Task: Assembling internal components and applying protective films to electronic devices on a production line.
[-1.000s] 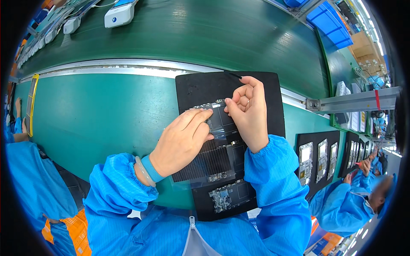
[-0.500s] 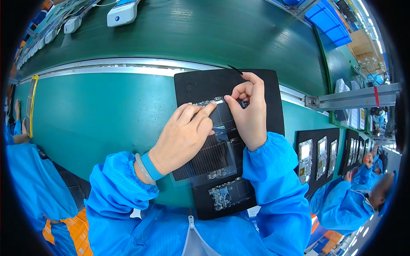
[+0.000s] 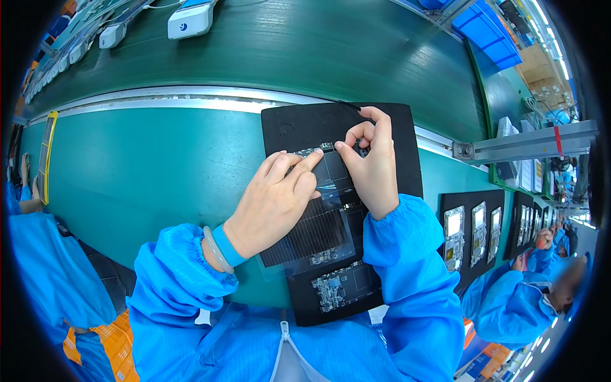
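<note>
A dark circuit board point(image 3: 334, 167) lies under both hands on a black foam pad point(image 3: 305, 124). My left hand point(image 3: 273, 204) reaches over it, index fingertip pressing near the board's top edge and the other fingers bent. Below that palm, a clear sheet with dark parallel strips point(image 3: 312, 235) overlaps the boards; the hand seems to hold it, though the grip is mostly hidden. My right hand point(image 3: 372, 162) pinches thumb and finger together at the top edge, on something too small to make out. A thin black piece point(image 3: 349, 104) shows at its raised fingertip. Another circuit board point(image 3: 344, 288) lies nearer me.
Beyond a metal rail point(image 3: 191, 99) runs a green conveyor point(image 3: 331, 57) carrying white devices point(image 3: 189, 20). Right, another black pad point(image 3: 468, 254) bears several boards beside a seated co-worker point(image 3: 509, 299). A yellow frame point(image 3: 48, 159) stands left near another person point(image 3: 57, 267).
Both hands stay almost in place, the left fingertip still pressing on the board. The thin black piece tilts flatter. White devices on the conveyor have shifted slightly right.
</note>
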The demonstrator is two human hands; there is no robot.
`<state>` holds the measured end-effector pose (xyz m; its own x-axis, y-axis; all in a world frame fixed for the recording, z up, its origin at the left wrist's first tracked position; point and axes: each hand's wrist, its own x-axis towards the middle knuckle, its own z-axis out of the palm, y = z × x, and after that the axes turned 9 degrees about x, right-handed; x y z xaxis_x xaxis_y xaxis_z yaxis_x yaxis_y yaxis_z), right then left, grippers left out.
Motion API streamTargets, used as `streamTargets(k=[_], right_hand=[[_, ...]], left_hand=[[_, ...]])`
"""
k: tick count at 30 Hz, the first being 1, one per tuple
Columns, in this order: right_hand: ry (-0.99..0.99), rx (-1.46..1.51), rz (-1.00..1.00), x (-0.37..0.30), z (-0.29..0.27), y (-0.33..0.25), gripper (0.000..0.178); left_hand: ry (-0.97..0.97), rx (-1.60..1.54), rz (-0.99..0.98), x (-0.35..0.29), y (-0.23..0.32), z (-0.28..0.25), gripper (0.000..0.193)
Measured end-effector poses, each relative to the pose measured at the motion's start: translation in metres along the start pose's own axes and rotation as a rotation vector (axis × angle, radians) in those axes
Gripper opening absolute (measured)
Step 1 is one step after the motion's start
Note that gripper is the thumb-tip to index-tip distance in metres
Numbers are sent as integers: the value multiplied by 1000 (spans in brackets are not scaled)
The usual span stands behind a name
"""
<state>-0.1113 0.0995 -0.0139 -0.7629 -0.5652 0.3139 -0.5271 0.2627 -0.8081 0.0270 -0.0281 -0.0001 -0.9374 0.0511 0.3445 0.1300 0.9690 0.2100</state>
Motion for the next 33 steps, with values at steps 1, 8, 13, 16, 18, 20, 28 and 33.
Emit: streamTargets(k=[1,8,13,16,18,20,28,33], right_hand=[[5,12,11,0,0,0,53],[-31,-43,3,3,-3,2,57],[7,71,122,4,-9,-3,66],[74,397,225,9,-18,0,73],[129,603,379,9,-29,-8,69],[157,642,355,5,-41,-16,39],[-49,592,480,-66,-69,-23,9],[-19,395,359,-83,-54,-17,11]], left_hand=[[2,0,0,1,0,0,38],[22,-7,2,2,0,-1,42],[19,-28,-15,1,1,-3,50],[43,-57,-29,-1,0,-1,55],[65,-100,-19,-2,-3,-1,41],[77,-223,-19,-5,-15,-7,31],[-687,-977,-245,-12,-6,-83,10],[-165,-241,160,-37,57,-34,28]])
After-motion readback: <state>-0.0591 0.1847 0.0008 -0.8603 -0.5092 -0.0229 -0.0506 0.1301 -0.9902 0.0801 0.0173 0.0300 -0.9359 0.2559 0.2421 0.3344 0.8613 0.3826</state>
